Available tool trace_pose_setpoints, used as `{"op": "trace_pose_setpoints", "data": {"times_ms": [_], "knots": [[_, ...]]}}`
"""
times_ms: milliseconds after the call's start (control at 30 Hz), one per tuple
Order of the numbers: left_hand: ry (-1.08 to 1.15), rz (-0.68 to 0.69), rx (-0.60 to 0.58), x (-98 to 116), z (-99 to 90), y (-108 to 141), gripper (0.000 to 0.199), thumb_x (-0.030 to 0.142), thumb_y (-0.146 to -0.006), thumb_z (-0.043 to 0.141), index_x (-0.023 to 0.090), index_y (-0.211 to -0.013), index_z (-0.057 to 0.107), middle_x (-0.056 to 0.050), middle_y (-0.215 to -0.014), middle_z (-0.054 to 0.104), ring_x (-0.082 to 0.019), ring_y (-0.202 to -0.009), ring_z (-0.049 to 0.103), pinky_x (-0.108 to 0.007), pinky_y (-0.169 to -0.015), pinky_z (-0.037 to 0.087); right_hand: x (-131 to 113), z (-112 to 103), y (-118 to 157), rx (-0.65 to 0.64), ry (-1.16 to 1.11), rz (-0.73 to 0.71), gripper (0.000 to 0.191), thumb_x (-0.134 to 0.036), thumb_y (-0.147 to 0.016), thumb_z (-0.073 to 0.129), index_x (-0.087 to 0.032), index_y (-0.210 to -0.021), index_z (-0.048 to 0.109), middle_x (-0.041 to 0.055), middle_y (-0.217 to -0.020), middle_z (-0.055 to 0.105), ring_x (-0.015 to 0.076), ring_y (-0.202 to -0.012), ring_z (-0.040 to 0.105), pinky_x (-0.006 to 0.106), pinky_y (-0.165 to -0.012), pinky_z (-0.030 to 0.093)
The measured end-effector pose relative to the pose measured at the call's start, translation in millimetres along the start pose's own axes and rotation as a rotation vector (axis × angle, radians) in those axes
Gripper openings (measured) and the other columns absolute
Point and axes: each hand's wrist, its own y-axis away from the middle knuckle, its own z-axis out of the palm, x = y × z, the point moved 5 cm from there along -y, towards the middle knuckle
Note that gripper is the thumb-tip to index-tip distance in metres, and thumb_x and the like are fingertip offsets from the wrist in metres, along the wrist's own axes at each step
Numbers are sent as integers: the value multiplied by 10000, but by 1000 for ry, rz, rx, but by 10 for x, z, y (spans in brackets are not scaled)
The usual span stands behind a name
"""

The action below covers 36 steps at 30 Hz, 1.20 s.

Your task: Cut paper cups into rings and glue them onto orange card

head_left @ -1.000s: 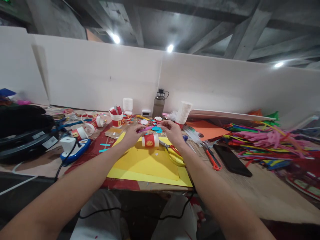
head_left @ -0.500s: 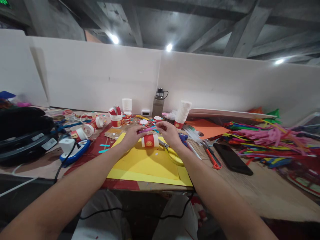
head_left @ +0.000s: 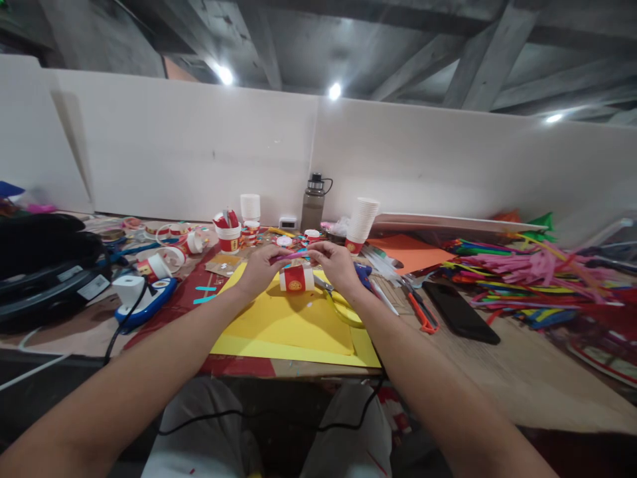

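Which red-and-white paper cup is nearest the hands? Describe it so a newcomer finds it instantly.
Find the flat yellow sheets just below the picture's centre. Near their far edge, just below the bare left hand and bare right hand in the view, is a white paper cup with a red band and gold emblem. It lies on its side, the only cup on those sheets.
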Motion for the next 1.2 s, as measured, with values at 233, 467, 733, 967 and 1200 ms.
{"op": "trace_pose_setpoints", "data": {"times_ms": [233, 467, 733, 967, 1200], "knots": [[-27, 39, 28, 8, -19, -2, 148, 239, -766, 671, 206, -898, 729, -63, -910, 709, -216, -881, 622, -338, -827, 452, -3, 27, 22, -3, -47, 15, 161, -321, -744, 623, -184, -815, 671, 12, -710, 669, 134, -599, 597, 275, -597, 510], [-67, 117, 63, -35, -27, -3, 141, 244, -779, 664, 222, -902, 729, -61, -917, 695, -216, -913, 610, -345, -862, 444, -10, 48, 45, 3, -80, 24, 160, -337, -734, 641, -182, -772, 650, 5, -674, 657, 137, -583, 601, 289, -593, 521], [-94, 173, 73, 4, -7, 24, 139, 258, -810, 635, 206, -912, 714, -67, -908, 685, -209, -897, 604, -339, -841, 442, -22, 53, 84, -3, -126, 1, 144, -332, -749, 628, -190, -771, 637, -8, -625, 627, 139, -579, 601, 281, -597, 508], [33, 4, 42, -46, 16, -57, 508, 408, -755, 686, 226, -1213, 564, -105, -1238, 573, -223, -1014, 588, -329, -836, 470, -183, -139, 49, 89, 0, -97, 155, -336, -791, 585, -193, -825, 633, -5, -687, 637, 117, -570, 552, 244, -559, 456], [-74, -113, -249, -279, 193, -13, 700, 476, -611, 758, 172, -1215, 577, -136, -1201, 596, -309, -1077, 573, -385, -888, 456, -66, -1215, 185, 451, 226, -1, 217, -369, -773, 581, -166, -842, 616, 27, -747, 643, 142, -647, 578, 260, -600, 465]]}}
